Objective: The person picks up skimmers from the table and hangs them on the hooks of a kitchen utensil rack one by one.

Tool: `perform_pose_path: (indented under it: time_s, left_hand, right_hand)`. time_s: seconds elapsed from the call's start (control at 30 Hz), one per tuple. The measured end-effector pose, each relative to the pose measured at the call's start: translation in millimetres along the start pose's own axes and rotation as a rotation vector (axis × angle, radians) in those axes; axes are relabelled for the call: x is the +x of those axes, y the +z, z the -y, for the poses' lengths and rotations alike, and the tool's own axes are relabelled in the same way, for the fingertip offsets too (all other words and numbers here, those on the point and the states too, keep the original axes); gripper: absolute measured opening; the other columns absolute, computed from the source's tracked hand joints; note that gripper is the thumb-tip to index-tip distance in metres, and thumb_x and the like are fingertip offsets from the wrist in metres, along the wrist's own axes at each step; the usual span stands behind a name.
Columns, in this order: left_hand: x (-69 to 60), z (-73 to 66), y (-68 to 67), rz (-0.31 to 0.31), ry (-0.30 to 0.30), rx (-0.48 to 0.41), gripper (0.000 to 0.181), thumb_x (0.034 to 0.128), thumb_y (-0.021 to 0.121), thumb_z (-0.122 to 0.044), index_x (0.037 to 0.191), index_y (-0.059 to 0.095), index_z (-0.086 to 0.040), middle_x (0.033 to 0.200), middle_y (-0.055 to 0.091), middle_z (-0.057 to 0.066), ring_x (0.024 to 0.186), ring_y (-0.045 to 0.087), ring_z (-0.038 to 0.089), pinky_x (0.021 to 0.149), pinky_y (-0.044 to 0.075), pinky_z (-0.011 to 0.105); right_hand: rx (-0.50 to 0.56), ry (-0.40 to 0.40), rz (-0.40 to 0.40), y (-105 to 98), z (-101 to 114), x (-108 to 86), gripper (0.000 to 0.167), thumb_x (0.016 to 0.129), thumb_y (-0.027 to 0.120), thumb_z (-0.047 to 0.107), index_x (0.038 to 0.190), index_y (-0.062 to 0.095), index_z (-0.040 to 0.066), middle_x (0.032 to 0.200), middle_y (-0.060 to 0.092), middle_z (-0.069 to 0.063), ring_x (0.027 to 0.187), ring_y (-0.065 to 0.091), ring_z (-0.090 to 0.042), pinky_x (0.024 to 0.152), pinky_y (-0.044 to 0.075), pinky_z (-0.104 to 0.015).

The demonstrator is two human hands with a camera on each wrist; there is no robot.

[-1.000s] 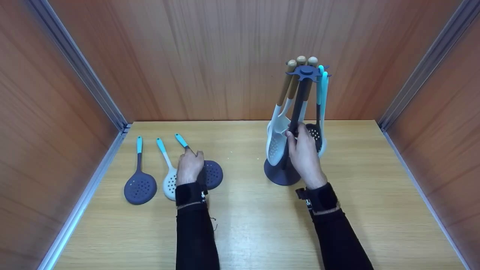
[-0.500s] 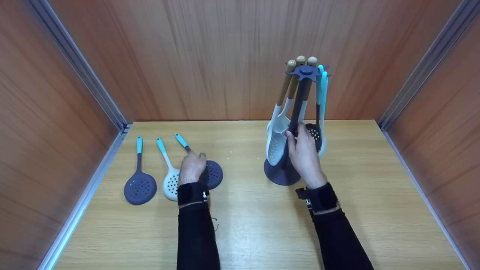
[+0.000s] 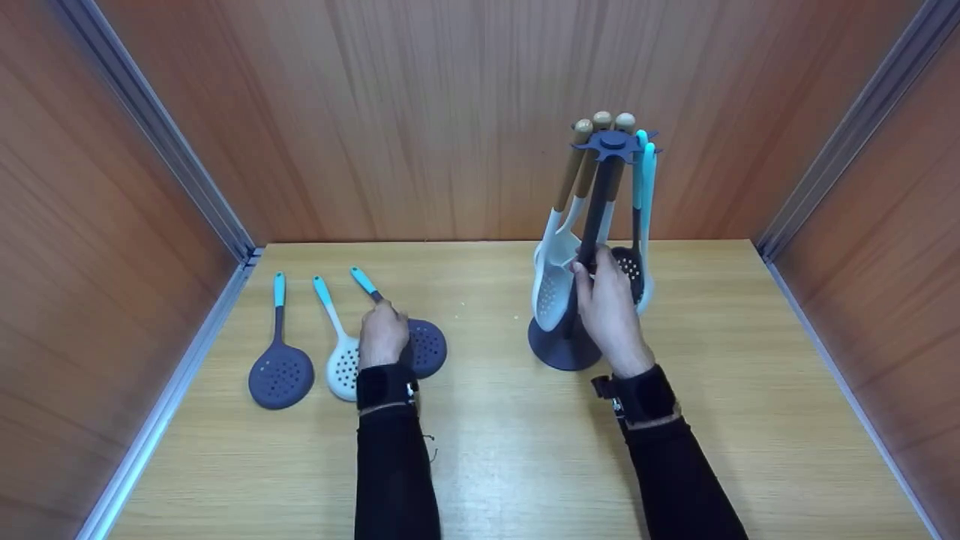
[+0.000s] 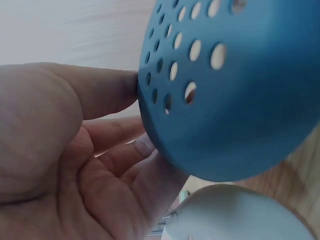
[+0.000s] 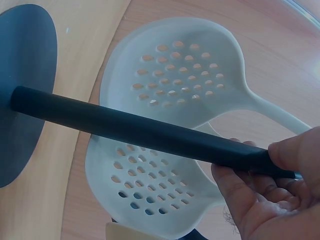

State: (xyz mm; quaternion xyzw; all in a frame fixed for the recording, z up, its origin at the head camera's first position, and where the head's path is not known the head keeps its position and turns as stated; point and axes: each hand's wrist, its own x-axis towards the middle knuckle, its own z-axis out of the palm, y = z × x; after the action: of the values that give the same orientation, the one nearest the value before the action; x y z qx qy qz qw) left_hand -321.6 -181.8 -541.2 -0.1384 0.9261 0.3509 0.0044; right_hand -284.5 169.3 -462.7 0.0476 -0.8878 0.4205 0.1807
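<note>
A dark blue, perforated round skimmer with a turquoise handle (image 3: pixel 429 349) lies under the left hand (image 3: pixel 384 335), its handle running out beyond the fingers and its head to their right. The thumb and curled fingers pinch it near the neck, the contact partly hidden; whether it is clear of the wooden table (image 3: pixel 487 450) I cannot tell. Just left of those fingers lies a white perforated skimmer with a turquoise handle (image 3: pixel 343 367), and farther left a second dark blue skimmer (image 3: pixel 280 376), both untouched. The right hand's (image 3: pixel 611 311) thumb and fingers grip the post of a dark blue round-based stand (image 3: pixel 566 352). About those fingers hang three white utensils with wooden handles (image 3: pixel 555 300), a dark perforated utensil with a turquoise handle (image 3: pixel 632 266) and a pale, turquoise-handled one (image 3: pixel 648 202). The work looks partway, I judge: five utensils visible on the stand, three off it, one of these in hand.
</note>
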Motion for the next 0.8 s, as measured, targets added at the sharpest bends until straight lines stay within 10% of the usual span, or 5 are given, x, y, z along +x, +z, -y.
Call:
perform_pose_path:
  time_s: [0.2, 0.43, 0.8]
  left_hand:
    - [29.3, 22.9, 16.3, 0.013, 0.030, 0.006, 0.050, 0.1129, 0.062, -0.020, 0.153, 0.058, 0.009, 0.148, 0.068, 0.035, 0.141, 0.067, 0.048, 0.116, 0.057, 0.058]
    - [-7.0, -10.0, -6.5, 0.063, -0.017, -0.054, 0.053, 0.1169, 0.056, -0.016, 0.164, 0.047, 0.006, 0.159, 0.060, 0.033, 0.151, 0.060, 0.044, 0.127, 0.050, 0.056]
    - [-7.8, -15.2, -4.3, 0.020, 0.038, -0.077, 0.046, 0.1126, 0.065, -0.015, 0.155, 0.059, 0.002, 0.134, 0.076, 0.027, 0.126, 0.073, 0.039, 0.108, 0.058, 0.052]
  right_hand:
    - [-0.005, 0.004, 0.003, 0, 1, -0.1, 0.029, 0.120, 0.053, 0.017, 0.143, 0.055, 0.000, 0.142, 0.069, -0.023, 0.140, 0.070, -0.041, 0.115, 0.060, -0.058]
    - [-0.001, -0.002, 0.001, 0, 0, 0.5, 0.029, 0.120, 0.053, 0.017, 0.144, 0.054, 0.000, 0.142, 0.069, -0.023, 0.140, 0.070, -0.041, 0.115, 0.060, -0.058]
    - [0.005, 0.004, 0.003, 0, 0, 0.3, 0.028, 0.120, 0.053, 0.017, 0.142, 0.055, 0.001, 0.141, 0.070, -0.023, 0.141, 0.070, -0.041, 0.115, 0.060, -0.059]
